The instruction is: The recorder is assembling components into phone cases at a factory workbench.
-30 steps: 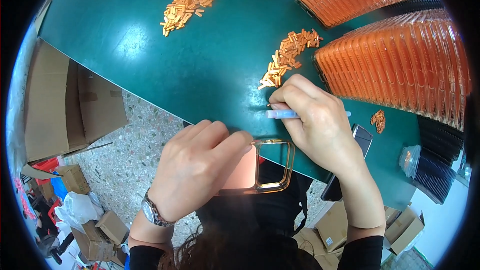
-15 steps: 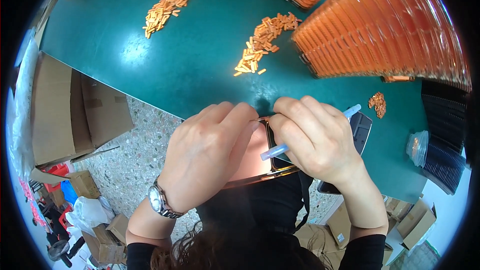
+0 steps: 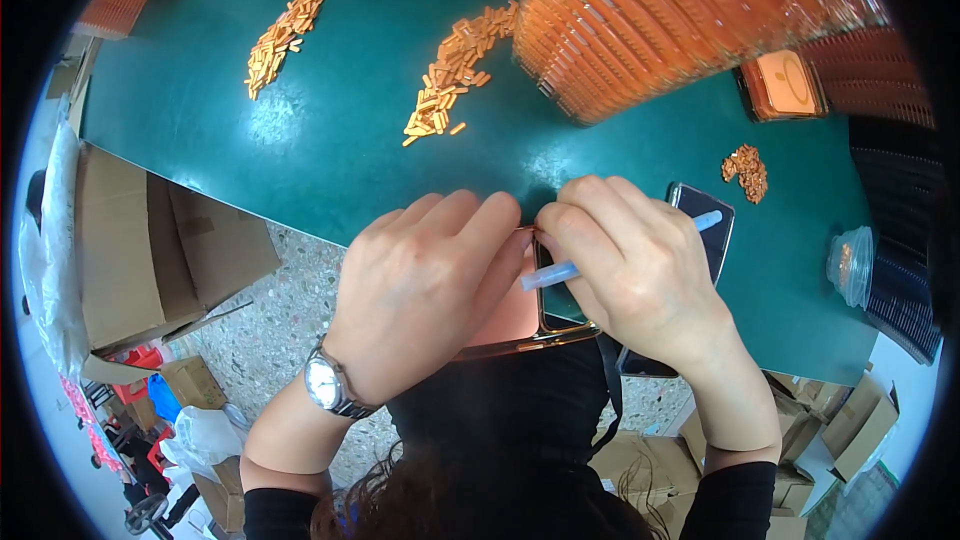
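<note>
My left hand is closed on a phone case with a pink back and shiny copper-coloured rim. Its thumb and fingers pinch the case near the upper edge, beside the black-edged camera opening. At the other side of that opening, my right hand has its fingertips drawn together on the rim. A pale blue pen-like stick runs through the right hand, both ends showing. Whether the right fingertips also hold a small part is hidden. The case is held at the green table's near edge.
Two heaps of small orange strips, one farther left and one nearer the middle, lie on the table. Tall stacks of orange cases stand at the far right. A dark phone-like slab, small copper-coloured bits and a clear tub are rightward.
The view has turned, so the heaps and stacks appear farther left and an orange square case shows at right. Both hands keep nearly the same grip, with fingertips slightly closer together.
</note>
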Action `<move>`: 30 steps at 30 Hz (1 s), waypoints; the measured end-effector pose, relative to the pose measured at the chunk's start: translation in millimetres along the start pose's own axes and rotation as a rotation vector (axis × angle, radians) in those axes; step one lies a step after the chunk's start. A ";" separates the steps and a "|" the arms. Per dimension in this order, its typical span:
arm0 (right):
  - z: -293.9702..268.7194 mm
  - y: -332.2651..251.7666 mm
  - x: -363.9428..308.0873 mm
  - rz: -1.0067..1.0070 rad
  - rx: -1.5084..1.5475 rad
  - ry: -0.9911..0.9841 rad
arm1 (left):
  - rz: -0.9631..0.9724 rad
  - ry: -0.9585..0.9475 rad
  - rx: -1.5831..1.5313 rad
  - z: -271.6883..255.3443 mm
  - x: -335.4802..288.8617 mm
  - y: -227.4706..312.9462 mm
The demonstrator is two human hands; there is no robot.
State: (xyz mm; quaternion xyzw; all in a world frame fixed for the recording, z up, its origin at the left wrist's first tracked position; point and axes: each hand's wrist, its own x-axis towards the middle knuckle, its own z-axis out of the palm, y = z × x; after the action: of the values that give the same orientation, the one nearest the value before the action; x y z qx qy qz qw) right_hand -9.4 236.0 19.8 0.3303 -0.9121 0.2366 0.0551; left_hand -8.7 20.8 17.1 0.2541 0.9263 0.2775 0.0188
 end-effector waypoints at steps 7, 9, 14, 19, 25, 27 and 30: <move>-7.6 -4.1 -6.4 0.109 -0.133 -0.119 | 0.048 0.014 0.055 8.7 0.3 -0.4; -4.9 -3.9 -8.2 0.080 -0.160 -0.112 | 0.051 0.012 0.028 9.1 -0.5 -2.9; 5.8 -10.2 -8.8 0.031 -0.239 -0.022 | 0.032 0.010 -0.055 2.5 -1.4 1.0; 6.4 -16.8 -5.0 0.140 -0.181 -0.083 | -0.058 0.019 0.029 8.1 -4.0 2.2; 0.2 -14.1 -14.8 0.181 -0.180 -0.071 | 0.004 0.051 0.031 11.3 -0.2 4.2; -12.5 -15.4 -18.0 0.201 -0.118 -0.021 | 0.019 0.063 -0.028 7.1 -0.4 3.2; -37.1 2.3 -42.6 0.251 0.026 0.219 | 0.013 0.078 -0.089 -1.5 -1.7 10.3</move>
State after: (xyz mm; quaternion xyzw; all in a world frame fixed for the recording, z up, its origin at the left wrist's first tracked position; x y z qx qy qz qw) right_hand 20.1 279.5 40.7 0.1866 -0.9316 0.2879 0.1200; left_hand -2.8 26.7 23.6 0.2479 0.9115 0.3282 -0.0078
